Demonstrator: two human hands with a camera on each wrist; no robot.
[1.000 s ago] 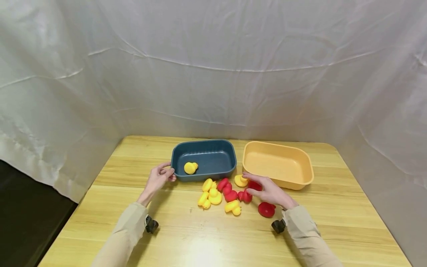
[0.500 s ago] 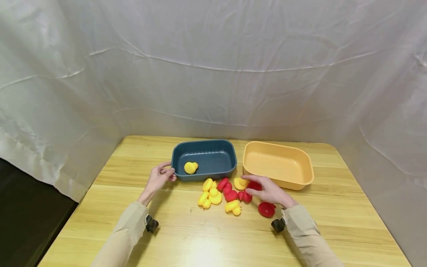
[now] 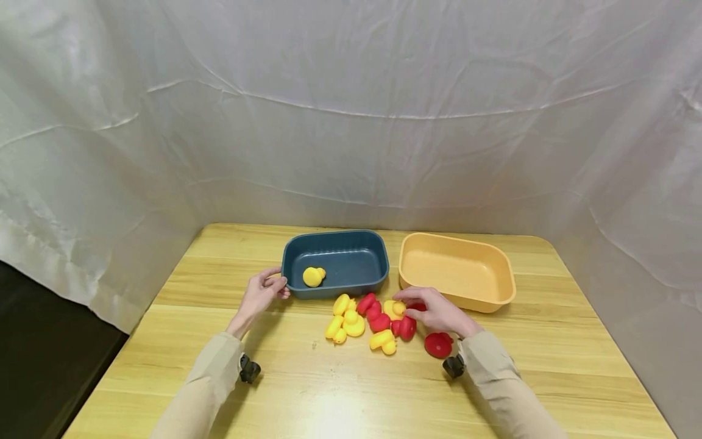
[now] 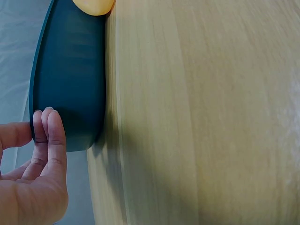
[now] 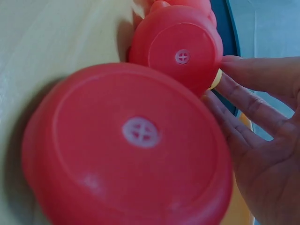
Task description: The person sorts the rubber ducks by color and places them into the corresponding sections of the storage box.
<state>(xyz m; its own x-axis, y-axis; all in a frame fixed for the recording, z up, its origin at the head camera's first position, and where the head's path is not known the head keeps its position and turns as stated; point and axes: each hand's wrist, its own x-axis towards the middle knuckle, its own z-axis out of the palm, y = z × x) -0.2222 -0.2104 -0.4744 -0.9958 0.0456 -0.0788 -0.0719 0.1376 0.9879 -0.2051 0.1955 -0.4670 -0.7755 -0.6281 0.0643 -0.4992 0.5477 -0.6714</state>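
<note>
At the left end of a dark blue bin [image 3: 351, 289], my left hand [image 3: 260, 292] pinches the rim, thumb on one side and fingers against the outer wall [image 4: 70, 70]. My right hand [image 3: 436, 308] reaches among the rubber ducks, thumb and fingertips around a yellow duck [image 3: 392, 310]. Only a sliver of that yellow duck [image 5: 215, 79] shows in the right wrist view, behind a red duck [image 5: 164, 42]. Another red duck [image 3: 439, 345] lies beneath the right wrist, its base filling much of that wrist's view. One yellow duck [image 3: 312, 277] lies inside the blue bin.
Several yellow ducks [image 3: 353, 324] and red ducks [image 3: 378, 321] lie clustered in front of the bins. An orange bin [image 3: 457, 274] stands right of the blue one, behind my right hand. A pale curtain [image 3: 351, 122] hangs behind the wooden table [image 3: 307, 378].
My right hand has shifted slightly left and nearer, and the yellow duck at its fingertips has moved toward me, away from the bins. The left hand and both bins have stayed put.
</note>
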